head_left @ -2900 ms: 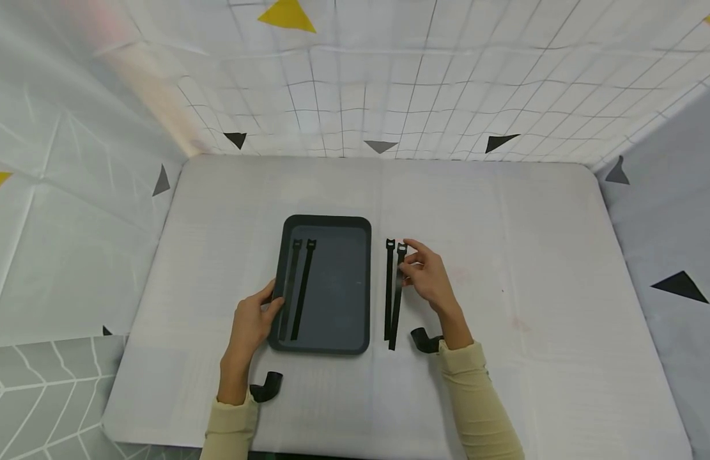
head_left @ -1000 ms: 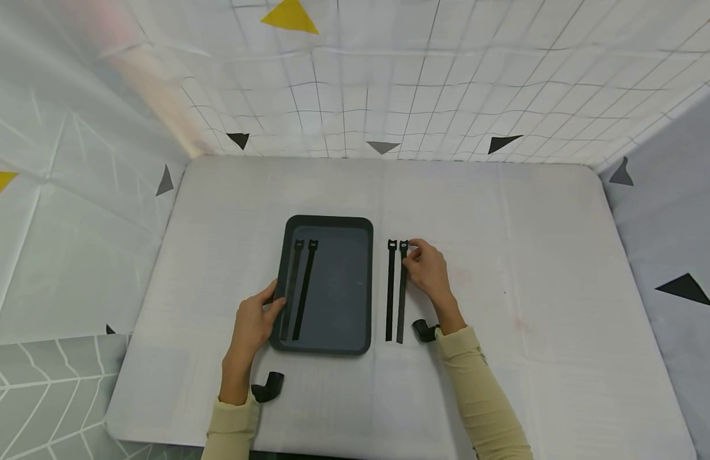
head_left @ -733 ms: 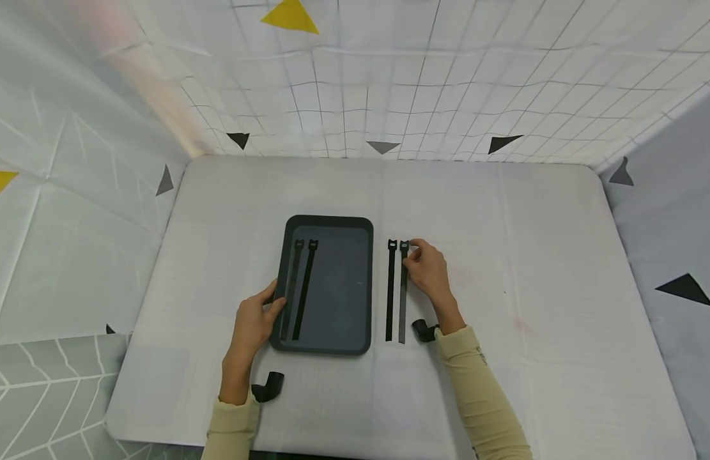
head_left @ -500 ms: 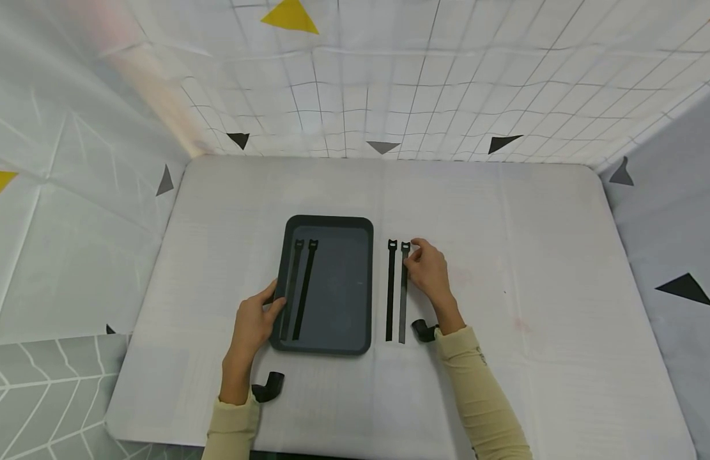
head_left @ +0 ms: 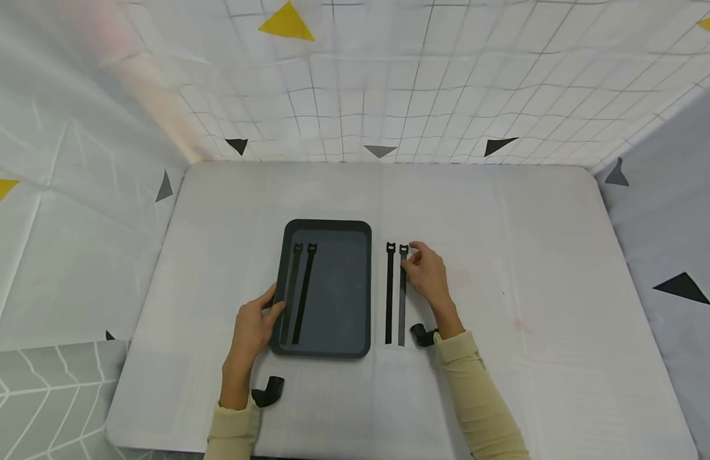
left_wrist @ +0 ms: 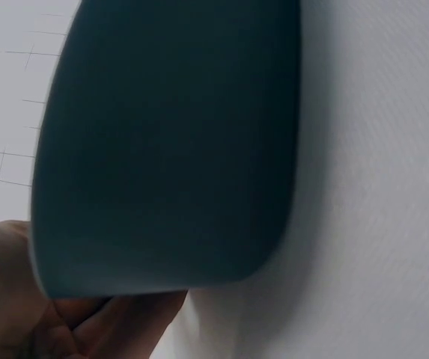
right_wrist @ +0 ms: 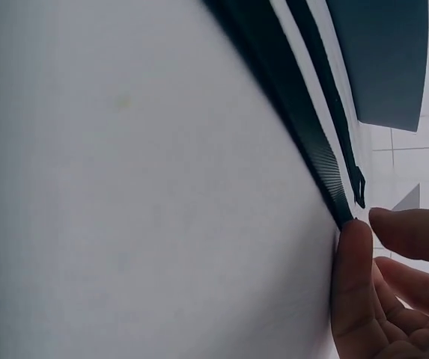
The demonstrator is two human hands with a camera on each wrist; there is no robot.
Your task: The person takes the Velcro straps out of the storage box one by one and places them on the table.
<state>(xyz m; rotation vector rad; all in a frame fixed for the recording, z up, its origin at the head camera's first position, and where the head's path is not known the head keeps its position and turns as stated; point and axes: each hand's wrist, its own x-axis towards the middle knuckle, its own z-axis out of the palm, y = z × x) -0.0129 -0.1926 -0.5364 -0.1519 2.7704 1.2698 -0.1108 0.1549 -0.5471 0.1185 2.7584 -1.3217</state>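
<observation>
In the head view, my left hand (head_left: 252, 329) grips the left edge of a dark grey tray (head_left: 343, 287), thumb over the rim. Two black hook-and-loop straps with slotted heads lie lengthwise along the tray's left side, one of them a strap (head_left: 305, 294). Right of the tray, two more lie on the table: an inner strap (head_left: 389, 294) and an outer strap (head_left: 402, 306), side by side with a narrow gap. My right hand (head_left: 428, 275) rests at the outer strap; the thumb touches its edge just below the head, and the index finger (right_wrist: 409, 232) stands off it.
A white-covered table (head_left: 550, 268) carries everything, with a gridded white curtain (head_left: 447, 83) behind and sheets at both sides. A black curved piece sits at each wrist, a left piece (head_left: 268, 391) and a right piece (head_left: 422, 335).
The outer strap, earlier slanted and lower, now lies straight beside the inner strap. My right hand has shifted only slightly with it. My left hand keeps its grip on the tray.
</observation>
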